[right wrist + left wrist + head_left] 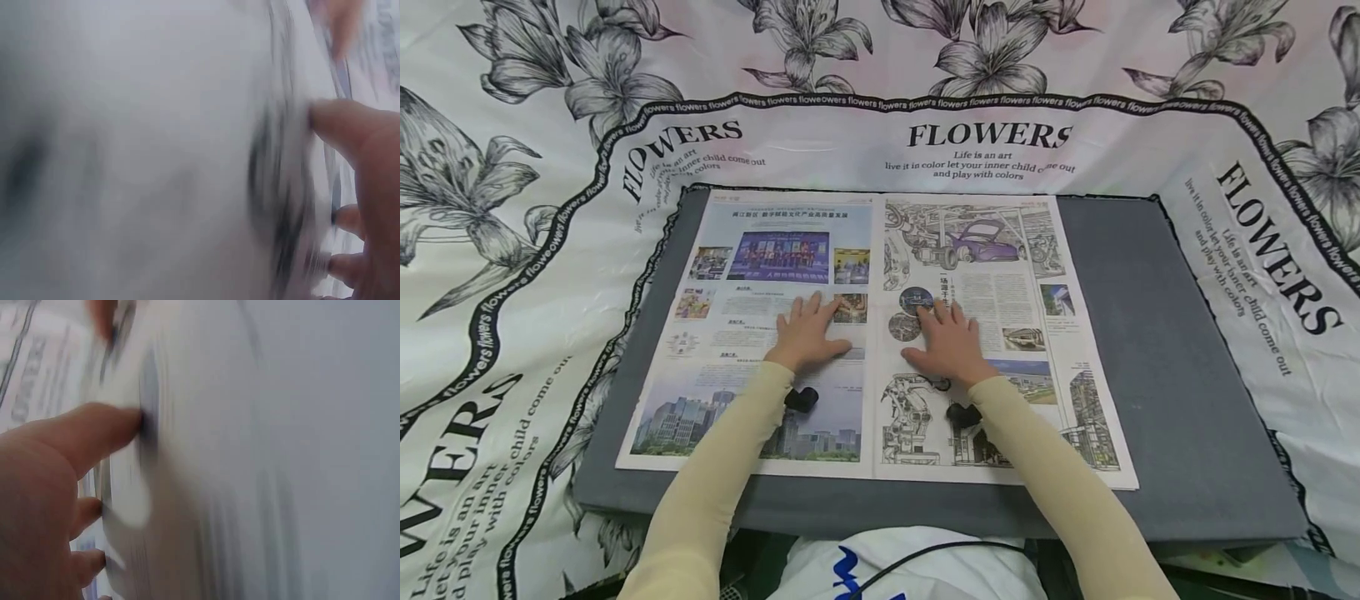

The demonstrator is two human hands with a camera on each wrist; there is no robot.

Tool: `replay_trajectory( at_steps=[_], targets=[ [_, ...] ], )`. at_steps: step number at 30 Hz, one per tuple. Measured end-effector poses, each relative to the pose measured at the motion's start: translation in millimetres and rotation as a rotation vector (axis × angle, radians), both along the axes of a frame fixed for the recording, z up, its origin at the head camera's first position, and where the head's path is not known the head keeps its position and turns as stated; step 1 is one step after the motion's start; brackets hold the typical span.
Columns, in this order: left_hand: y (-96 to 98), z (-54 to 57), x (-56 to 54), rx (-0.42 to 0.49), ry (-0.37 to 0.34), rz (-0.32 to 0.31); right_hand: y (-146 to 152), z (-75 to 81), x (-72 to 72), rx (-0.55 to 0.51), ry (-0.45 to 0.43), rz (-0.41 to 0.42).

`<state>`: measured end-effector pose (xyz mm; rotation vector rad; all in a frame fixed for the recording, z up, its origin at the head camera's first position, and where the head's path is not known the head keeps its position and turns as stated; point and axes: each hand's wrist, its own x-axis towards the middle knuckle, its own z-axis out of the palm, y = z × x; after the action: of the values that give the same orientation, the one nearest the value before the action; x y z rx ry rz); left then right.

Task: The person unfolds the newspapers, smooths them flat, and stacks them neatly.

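Observation:
An open newspaper (760, 312) lies spread on the dark grey tabletop, its centre fold running between the two hands. On the left page rests my left hand (807, 337), fingers spread and thumb pointing toward the fold. My right hand (951, 342) lies likewise on the right page, near two round pictures. In the left wrist view, the thumb (115, 425) and fingertips meet the blurred paper. The right wrist view likewise has the thumb (334, 122) and fingertips against the blurred page. Neither hand is wrapped around anything.
The grey tabletop (1180, 375) extends past the newspaper, most widely on the right. White cloth (820, 142) with flower prints and lettering surrounds it. Small black devices (801, 400) sit at both wrists. A black cable (940, 546) crosses the person's white clothing at the near edge.

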<state>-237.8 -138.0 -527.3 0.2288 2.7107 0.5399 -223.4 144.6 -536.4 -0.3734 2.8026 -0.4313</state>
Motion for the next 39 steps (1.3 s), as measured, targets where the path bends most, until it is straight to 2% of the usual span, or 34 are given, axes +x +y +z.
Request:
replay_trajectory(
  at_steps=[3, 10, 13, 16, 19, 22, 24, 26, 30, 33, 36, 39],
  targets=[
    [-31.5, 2.4, 2.6, 0.002, -0.011, 0.047, 36, 2.2, 1.8, -0.008, 0.006, -0.047],
    [-106.6, 4.3, 4.4, 0.012, -0.029, 0.199, 120, 5.7, 4.7, 0.016, 0.044, -0.164],
    [-126.2, 4.2, 6.3, 0.018, -0.021, 0.252, 143, 5.3, 8.8, -0.002, 0.048, -0.215],
    [-132.3, 3.6, 13.5, 0.021, 0.000, 0.289, 151, 3.3, 14.6, -0.019, 0.070, -0.250],
    [-125.5, 4.1, 25.8, 0.014, 0.043, 0.282, 147, 2.2, 21.2, -0.049, 0.109, -0.276],
    [-104.9, 8.1, 37.5, -0.009, 0.103, 0.210, 131, 4.5, 26.1, -0.079, 0.155, -0.239],
    [-85.9, 11.6, 43.3, -0.015, 0.123, 0.136, 113, 7.8, 28.6, -0.104, 0.185, -0.161],
    [-64.1, 13.6, 48.2, -0.018, 0.132, 0.056, 91, 11.8, 31.1, -0.107, 0.178, -0.072],
    [-22.1, 14.3, 63.8, 0.009, 0.106, -0.083, 42, 18.9, 43.2, -0.112, 0.113, 0.072],
    [-0.4, 13.0, 75.1, 0.023, 0.094, -0.164, 18, 21.2, 54.6, -0.124, 0.076, 0.144],
    [4.5, 8.6, 80.3, 0.026, 0.113, -0.184, 14, 17.7, 61.8, -0.135, 0.054, 0.164],
    [-6.8, 2.3, 80.8, 0.036, 0.125, -0.136, 25, 10.7, 64.5, -0.112, 0.074, 0.136]
  ],
)
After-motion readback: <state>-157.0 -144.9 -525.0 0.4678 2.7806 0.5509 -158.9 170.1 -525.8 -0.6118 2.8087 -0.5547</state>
